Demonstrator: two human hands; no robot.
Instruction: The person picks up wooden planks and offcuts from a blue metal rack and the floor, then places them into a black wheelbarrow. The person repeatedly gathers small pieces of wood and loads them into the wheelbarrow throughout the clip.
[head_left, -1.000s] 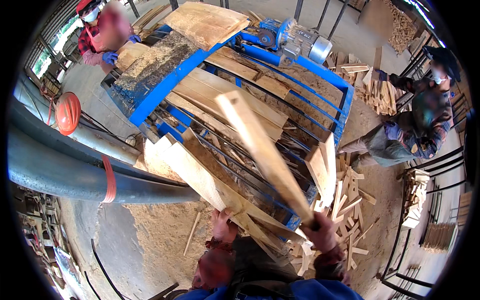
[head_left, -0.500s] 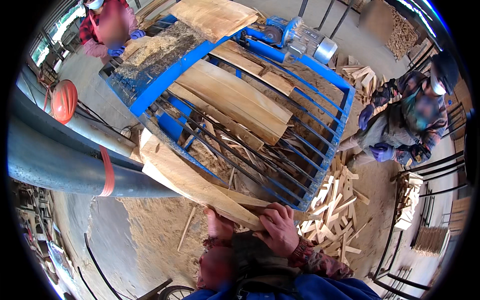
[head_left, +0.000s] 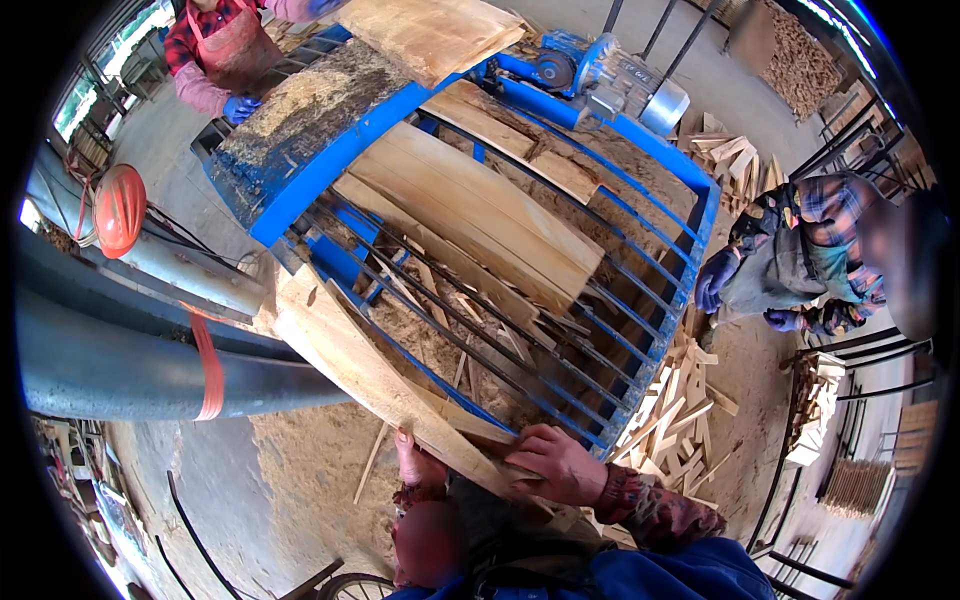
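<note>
Plank [head_left: 350,350] lies along the left edge of the blue rack [head_left: 690,250], near end down at the person's chest, far end up by the grey pipe [head_left: 130,365]. Right hand [head_left: 565,465] lies palm down over the plank's near end, fingers curled over the top edge, closed on it; probably pinning it so it does not slide off the rack's rim. Left hand [head_left: 415,465] sits just left of that, under or beside the plank edge, thumb up against the wood; looks closed on the plank too, but fingers are mostly hidden, so the grip is partly a guess. Both hands at the same end, likely because the length beyond rests on the rack and only this end needs steering. Ahead of the grip: dark bars [head_left: 480,330] of the rack with thin offcuts and sawdust caught between them, then wide boards [head_left: 480,210] lying flat across the bars. Further up, a sawdust-covered table [head_left: 310,110] and a blue motor [head_left: 600,75]. Right of the grip, below the rack's edge, a pile of short sticks [head_left: 680,410] on the floor. Left of the grip, an orange strap [head_left: 208,365] round the pipe, and an orange helmet [head_left: 118,208] further off. Two other people: one in an apron with blue gloves [head_left: 240,105] at the far table, one crouched right of the rack, purple gloves [head_left: 715,280] on its frame.
</note>
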